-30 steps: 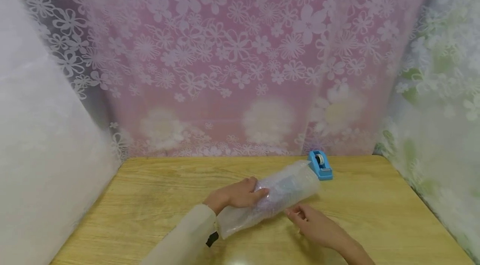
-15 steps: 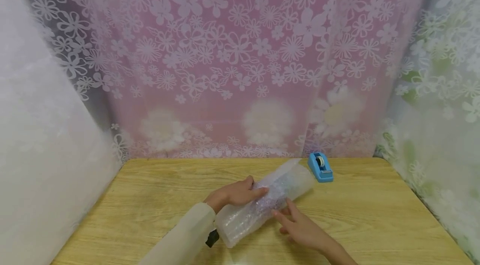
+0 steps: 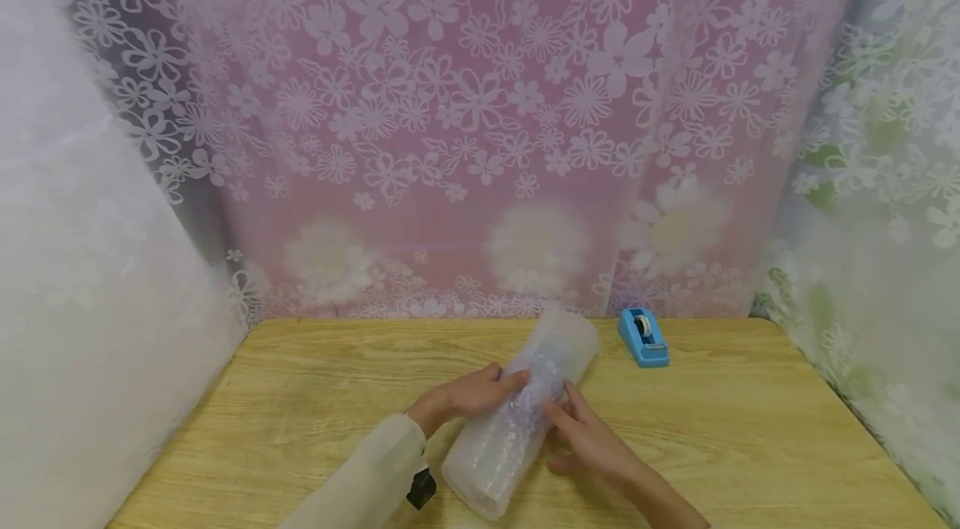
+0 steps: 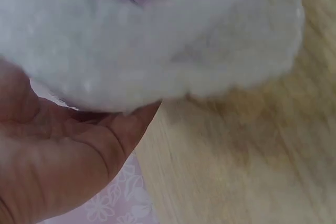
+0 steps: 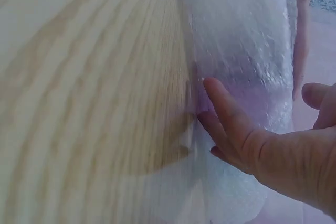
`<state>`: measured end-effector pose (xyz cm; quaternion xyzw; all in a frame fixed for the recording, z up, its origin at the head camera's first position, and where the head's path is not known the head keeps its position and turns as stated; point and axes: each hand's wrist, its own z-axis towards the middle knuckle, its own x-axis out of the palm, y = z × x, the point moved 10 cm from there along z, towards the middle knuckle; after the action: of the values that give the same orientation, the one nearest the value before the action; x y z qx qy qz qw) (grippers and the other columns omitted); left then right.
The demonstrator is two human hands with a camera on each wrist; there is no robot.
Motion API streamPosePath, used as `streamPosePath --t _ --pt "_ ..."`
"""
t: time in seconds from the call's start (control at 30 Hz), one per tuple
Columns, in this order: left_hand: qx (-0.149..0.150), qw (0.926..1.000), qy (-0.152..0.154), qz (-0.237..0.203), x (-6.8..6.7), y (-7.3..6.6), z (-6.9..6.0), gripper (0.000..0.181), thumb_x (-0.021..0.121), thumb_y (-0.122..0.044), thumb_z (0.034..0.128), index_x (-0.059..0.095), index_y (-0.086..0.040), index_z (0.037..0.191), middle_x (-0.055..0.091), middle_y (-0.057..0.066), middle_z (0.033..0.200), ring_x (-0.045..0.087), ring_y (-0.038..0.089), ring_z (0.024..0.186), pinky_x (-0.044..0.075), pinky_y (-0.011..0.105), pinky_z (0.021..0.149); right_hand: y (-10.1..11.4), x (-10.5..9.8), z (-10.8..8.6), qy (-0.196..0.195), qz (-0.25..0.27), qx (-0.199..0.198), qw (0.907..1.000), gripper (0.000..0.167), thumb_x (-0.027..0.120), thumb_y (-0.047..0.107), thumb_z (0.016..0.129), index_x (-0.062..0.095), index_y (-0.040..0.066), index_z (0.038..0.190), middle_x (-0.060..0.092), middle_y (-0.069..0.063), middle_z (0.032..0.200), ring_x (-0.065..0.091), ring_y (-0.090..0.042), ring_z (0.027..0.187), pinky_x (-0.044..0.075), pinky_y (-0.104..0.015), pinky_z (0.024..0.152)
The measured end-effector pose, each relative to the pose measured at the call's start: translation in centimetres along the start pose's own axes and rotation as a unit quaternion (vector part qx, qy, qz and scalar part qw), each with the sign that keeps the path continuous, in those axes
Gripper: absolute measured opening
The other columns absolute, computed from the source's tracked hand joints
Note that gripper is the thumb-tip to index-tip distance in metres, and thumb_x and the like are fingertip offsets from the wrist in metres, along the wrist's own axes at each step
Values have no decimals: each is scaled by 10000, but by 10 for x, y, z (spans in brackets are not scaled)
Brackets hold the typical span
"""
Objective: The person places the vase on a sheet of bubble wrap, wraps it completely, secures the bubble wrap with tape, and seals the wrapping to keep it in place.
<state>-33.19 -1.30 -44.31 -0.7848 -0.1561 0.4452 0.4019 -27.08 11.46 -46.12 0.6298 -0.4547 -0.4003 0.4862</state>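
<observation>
A roll of clear bubble wrap (image 3: pixel 495 450) lies slantwise on the table between the hands, its far end pointing up and slightly right. Something purplish shows faintly through its middle; its kind is hidden. My left hand (image 3: pixel 476 394) grips the roll's left side, thumb on top and fingers behind. In the left wrist view, the pale wrap (image 4: pixel 131 51) covers those fingertips. My right hand (image 3: pixel 596 437) touches the roll's right side. Seen in the right wrist view, its fingers (image 5: pixel 228 111) reach nearly straight against the lower edge of the wrap (image 5: pixel 236 30).
A blue tape dispenser (image 3: pixel 642 337) with a roll of tape stands near the back edge of the wooden table (image 3: pixel 315 396). Flowered pink curtain (image 3: pixel 450 137) hangs behind, with pale sheets on both sides. A black device (image 3: pixel 422 487) sits at the left wrist.
The bubble wrap roll has turned counterclockwise, its far end swinging left away from the tape dispenser. A loose flap now lies rolled in. My right hand has come up against its right side.
</observation>
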Motion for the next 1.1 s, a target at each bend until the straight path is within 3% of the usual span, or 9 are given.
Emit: streamPosePath --t 0.17,0.33,0.5,0.7,0.87,0.97,1.1 --pt "64 9965 -40 -829 6 4 0 753 448 -605 926 391 37 1315 539 115 1063 584 242 928 486 447 822 1 1 9 -72 -45 -42 10000 869 520 465 956 -3 59 1520 263 -320 1423 368 -508 1248 520 -490 782" --pt "51 9907 -201 -1348 9 7 1 733 470 -578 930 357 48 1294 498 143 1078 567 276 949 480 474 821 2 -5 18 -160 -187 -165 9996 850 535 427 960 33 30 1519 156 -353 1481 346 -509 1270 505 -507 808" --pt "23 9883 -464 -1450 9 7 0 758 440 -584 939 329 75 1299 480 160 1083 551 298 967 452 491 858 2 -13 26 -203 -370 -194 9989 834 552 406 957 73 14 1516 210 -362 1459 374 -507 1254 493 -530 818" --pt "-73 9862 -769 -1463 11 8 3 929 390 -632 931 159 136 1400 446 247 1219 487 367 1123 365 533 964 3 -14 35 31 -213 -274 9994 836 549 410 956 59 42 1524 180 -335 1482 328 -501 1288 452 -544 884" --pt "-10 9836 -987 -1509 11 7 8 841 372 -592 957 206 135 1347 459 221 1143 495 350 1086 371 525 954 4 -16 43 162 -71 -364 9992 844 560 384 957 33 50 1527 114 -311 1513 256 -483 1332 389 -553 955" --pt "25 9804 -1080 -1647 12 7 11 803 370 -570 968 209 130 1328 447 222 1133 491 357 1080 369 527 952 7 -19 46 175 -188 -442 9987 849 563 379 957 28 43 1525 89 -294 1526 190 -464 1362 311 -571 1008" --pt "100 9761 -1200 -1809 12 4 15 770 385 -537 977 209 138 1303 423 242 1134 480 383 1078 366 540 952 10 -24 49 152 -411 -497 9978 831 561 379 957 58 41 1525 117 -294 1522 206 -459 1360 298 -588 1010"
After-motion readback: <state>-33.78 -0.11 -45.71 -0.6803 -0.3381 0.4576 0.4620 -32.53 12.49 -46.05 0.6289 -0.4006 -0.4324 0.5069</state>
